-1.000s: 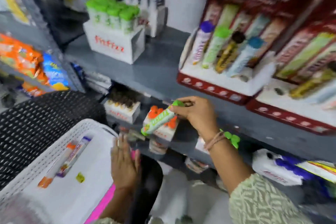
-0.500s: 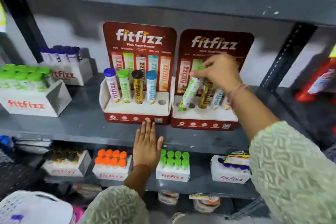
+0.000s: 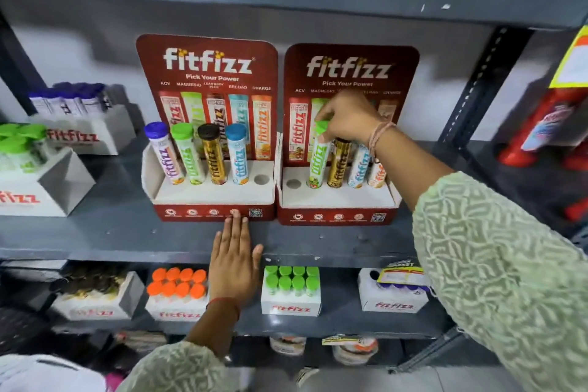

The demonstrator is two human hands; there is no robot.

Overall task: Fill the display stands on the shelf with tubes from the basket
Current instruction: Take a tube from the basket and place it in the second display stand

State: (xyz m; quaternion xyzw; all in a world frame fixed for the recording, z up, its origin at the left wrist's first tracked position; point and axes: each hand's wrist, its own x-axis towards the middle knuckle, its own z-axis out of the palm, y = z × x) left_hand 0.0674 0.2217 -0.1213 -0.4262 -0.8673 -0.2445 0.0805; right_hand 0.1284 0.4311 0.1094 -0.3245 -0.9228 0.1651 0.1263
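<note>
The right hand (image 3: pixel 348 119) reaches up to the right-hand display stand (image 3: pixel 337 200) on the grey shelf (image 3: pixel 111 229). Its grip is closed around the cap of a green tube (image 3: pixel 318 159), fingertips pinching the top, and the tube stands nearly upright with its foot in the second hole from the left. Just beside that grip, to its right, a gold tube (image 3: pixel 339 162), a blue tube (image 3: pixel 359 165) and an orange tube (image 3: pixel 378 173) stand in the same stand, partly hidden behind the wrist. To the left of the held tube, one hole (image 3: pixel 293 183) in the stand is bare.

The left hand (image 3: pixel 234 261) lies flat on the front edge of the shelf, below and to the left of the right hand; its grip is fully open and holds nothing, with the fingertips touching the red front of the left-hand display stand (image 3: pixel 210 197). That stand carries a purple-capped tube (image 3: pixel 165 156), a green-capped tube (image 3: pixel 188 154), a black-capped gold tube (image 3: pixel 213 156) and a blue-capped tube (image 3: pixel 238 157), with a bare hole (image 3: pixel 261 179) at its right end.

Under the left hand, on the lower shelf, sit white boxes of orange-capped tubes (image 3: pixel 176 285) and green-capped tubes (image 3: pixel 291 278). A white basket (image 3: pixel 41 372) shows at the bottom left corner, blurred.
</note>
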